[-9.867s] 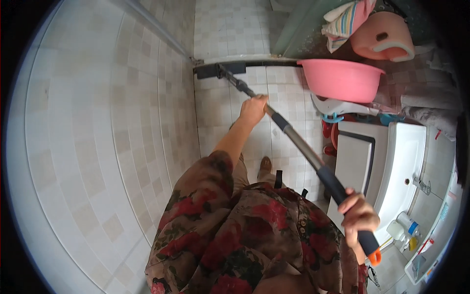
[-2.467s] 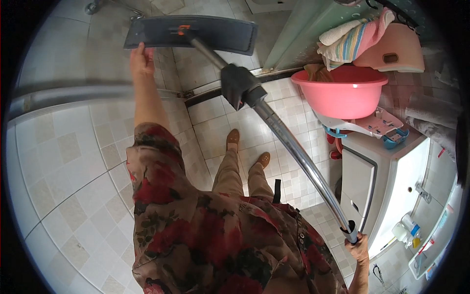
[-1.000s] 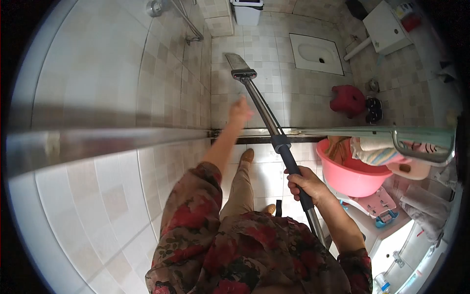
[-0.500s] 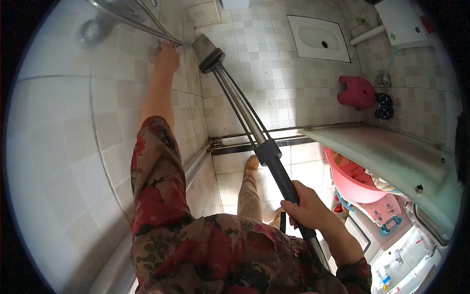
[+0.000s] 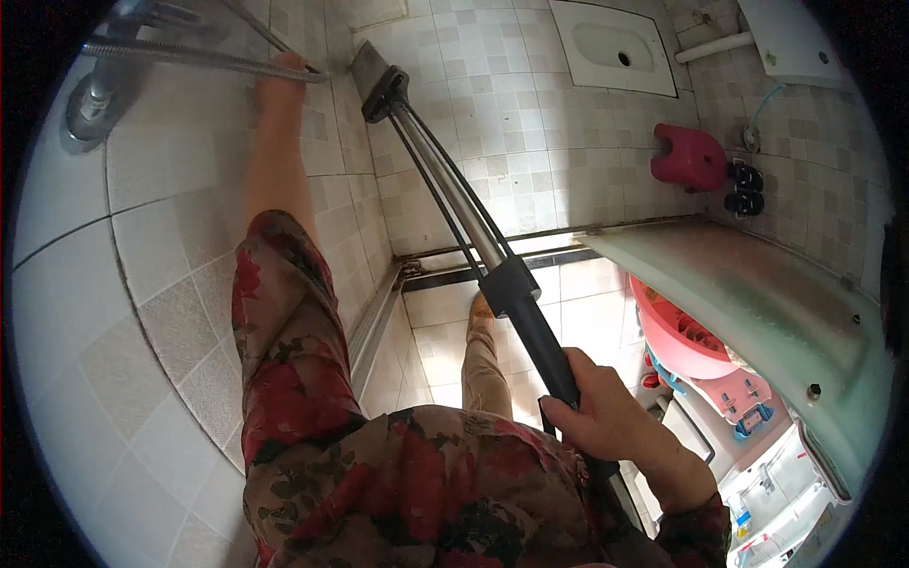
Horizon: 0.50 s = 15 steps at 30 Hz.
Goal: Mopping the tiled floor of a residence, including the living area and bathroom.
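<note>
My right hand [image 5: 601, 407] is closed around the black grip of a sponge mop [image 5: 478, 232]. The mop slants up and left, its metal pole flanked by two thin black rods. Its grey sponge head [image 5: 369, 71] is tilted near the foot of the left wall. My left hand [image 5: 282, 80] is stretched far forward along that tiled wall. A metal shower hose [image 5: 204, 59] crosses in front of it and hides the fingers, so I cannot see whether they hold anything. At the upper left, a chrome fitting [image 5: 92, 109] is on the wall.
A white squat toilet [image 5: 620, 57] is set in the tiled floor ahead. A red plastic stool [image 5: 691, 159] and black slippers [image 5: 745, 189] stand by the right wall. A frosted glass door [image 5: 748, 284] stands at right beside a pink basin [image 5: 677, 341]. A raised threshold [image 5: 445, 284] crosses the floor.
My left hand has shifted left and slightly forward along the wall. The mop head has moved slightly left and forward, with my right hand still on its grip. The view has shifted, showing more chrome fitting.
</note>
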Available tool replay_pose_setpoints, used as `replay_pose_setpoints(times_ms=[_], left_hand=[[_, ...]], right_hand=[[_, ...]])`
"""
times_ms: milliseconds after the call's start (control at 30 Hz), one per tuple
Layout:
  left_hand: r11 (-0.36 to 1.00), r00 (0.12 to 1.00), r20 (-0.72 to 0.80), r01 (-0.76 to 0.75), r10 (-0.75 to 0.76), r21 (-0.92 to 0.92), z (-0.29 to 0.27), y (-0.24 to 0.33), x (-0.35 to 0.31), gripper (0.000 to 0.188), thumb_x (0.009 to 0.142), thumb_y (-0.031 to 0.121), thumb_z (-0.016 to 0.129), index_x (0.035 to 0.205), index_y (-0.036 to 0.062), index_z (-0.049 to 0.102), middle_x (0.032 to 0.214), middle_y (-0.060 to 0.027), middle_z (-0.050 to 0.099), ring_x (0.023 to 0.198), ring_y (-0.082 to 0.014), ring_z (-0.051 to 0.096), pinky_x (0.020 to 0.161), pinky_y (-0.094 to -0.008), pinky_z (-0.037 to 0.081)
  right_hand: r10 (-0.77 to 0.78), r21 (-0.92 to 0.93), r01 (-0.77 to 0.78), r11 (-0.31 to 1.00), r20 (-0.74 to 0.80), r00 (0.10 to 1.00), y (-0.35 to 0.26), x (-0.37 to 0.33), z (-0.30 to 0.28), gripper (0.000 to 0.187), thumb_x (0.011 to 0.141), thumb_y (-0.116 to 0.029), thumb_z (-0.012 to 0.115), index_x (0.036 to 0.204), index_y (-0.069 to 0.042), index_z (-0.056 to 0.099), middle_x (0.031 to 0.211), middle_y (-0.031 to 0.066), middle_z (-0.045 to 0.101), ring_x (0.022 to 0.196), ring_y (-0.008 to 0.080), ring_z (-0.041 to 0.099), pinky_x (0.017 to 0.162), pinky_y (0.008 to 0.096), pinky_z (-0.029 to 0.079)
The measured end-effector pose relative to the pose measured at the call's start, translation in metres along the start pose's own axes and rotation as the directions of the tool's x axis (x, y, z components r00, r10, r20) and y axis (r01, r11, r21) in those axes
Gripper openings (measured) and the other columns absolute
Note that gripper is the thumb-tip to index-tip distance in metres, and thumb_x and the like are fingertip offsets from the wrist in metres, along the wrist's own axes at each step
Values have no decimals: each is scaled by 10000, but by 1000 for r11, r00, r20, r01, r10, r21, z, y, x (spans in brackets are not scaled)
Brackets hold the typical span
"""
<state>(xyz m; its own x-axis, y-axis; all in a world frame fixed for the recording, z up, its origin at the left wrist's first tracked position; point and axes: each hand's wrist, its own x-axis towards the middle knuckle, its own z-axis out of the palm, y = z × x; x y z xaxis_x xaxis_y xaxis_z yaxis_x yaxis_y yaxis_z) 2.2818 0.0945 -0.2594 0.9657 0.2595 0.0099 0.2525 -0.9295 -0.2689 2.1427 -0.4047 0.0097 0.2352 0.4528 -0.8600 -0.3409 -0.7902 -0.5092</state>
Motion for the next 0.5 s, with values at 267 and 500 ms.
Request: replay_pose_setpoints(times_ms=[267,500], left_hand=[[941,935,146,301,-323,156,-60,44,1,269,867,267,453,1018,92,591,976,-98,594,973,-266,567,805,-372,468],[840,934,-180,178,-307,-512,-21,42,-34,440,811,198,545,1191,-8,464,1190,-202,481,1119,-343,444,935,-428,365]], right_hand=[[22,-140,-27,990,-34,999,-11,8,0,420,799,-189,510,1058,89,332,593,205,540,578,369,583,546,438,454],[-31,-203,17,979,-63,998,8,8,6,418,773,-139,528,1083,94,371,603,166,571,507,259,600,483,343,480]])
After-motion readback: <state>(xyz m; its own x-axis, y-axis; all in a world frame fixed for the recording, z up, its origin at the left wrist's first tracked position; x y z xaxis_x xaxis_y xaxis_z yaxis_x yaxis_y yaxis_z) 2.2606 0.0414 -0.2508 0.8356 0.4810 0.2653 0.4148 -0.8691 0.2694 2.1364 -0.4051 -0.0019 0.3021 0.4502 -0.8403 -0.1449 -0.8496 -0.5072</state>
